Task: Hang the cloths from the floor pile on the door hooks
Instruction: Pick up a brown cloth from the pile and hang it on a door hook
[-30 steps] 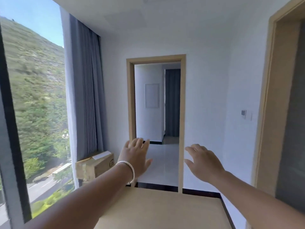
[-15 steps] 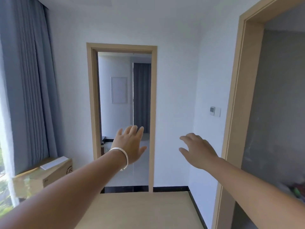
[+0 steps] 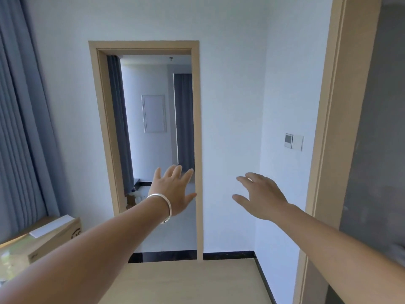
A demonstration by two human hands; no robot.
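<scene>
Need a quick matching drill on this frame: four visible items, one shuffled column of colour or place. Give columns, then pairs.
Things:
1. bracelet
2. curtain
3. cardboard box
4. wall switch

Descriptions:
A. grey-blue, hanging along the left edge
B. silver, on the left wrist
C. white, on the wall between the two door frames
D. brown, low at the left under the curtain

Pairs: 1-B, 2-A, 3-D, 4-C

Empty hands (image 3: 173, 189) before doorway (image 3: 149, 139)
</scene>
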